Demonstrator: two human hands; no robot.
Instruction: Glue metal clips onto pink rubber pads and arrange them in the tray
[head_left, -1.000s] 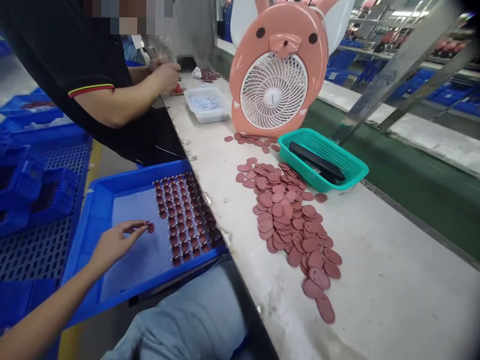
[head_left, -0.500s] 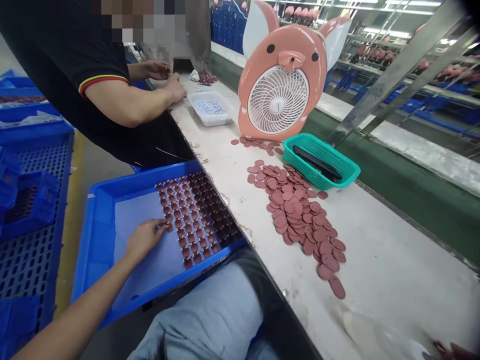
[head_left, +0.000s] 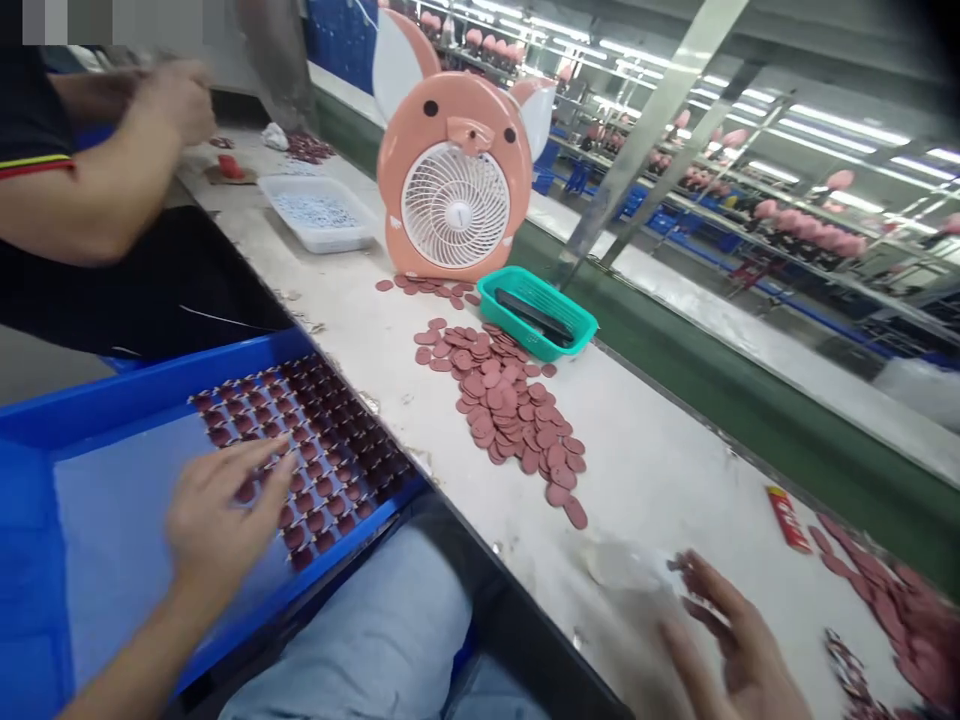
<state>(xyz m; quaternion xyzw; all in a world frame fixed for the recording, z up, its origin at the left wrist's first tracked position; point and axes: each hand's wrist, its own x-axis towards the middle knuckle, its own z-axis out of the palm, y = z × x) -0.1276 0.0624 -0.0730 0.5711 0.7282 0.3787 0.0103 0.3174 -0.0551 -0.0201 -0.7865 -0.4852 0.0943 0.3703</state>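
My left hand (head_left: 225, 510) hovers over the shallow blue tray (head_left: 90, 418), its fingers stretched out and slightly blurred. Nothing shows in its grasp. Beneath and beside it, rows of brown oval pieces with small metal clips (head_left: 315, 500) lie on a pale sheet (head_left: 120, 540) in the tray. At the lower right, my right hand (head_left: 739, 640) is over the white table, blurred, with thumb and fingers apart. A small dark patch at its fingertips cannot be made out. Left of that hand is a blurred, translucent, bag-like thing (head_left: 615, 565). Loose brown oval discs (head_left: 510, 400) form a pile mid-table.
A pink pig-shaped fan (head_left: 454, 180) stands behind a green basket (head_left: 536, 310) holding a black object. Farther left are a white tray (head_left: 319, 215) and another person's arm (head_left: 112, 190). At right lie a red-yellow tube (head_left: 789, 520), more discs (head_left: 892, 600) and metal clips (head_left: 847, 665).
The view has swung right. My left fingers, earlier pinched at the front row, are now stretched out. My right hand has come farther into view. The other person's arms are raised higher.
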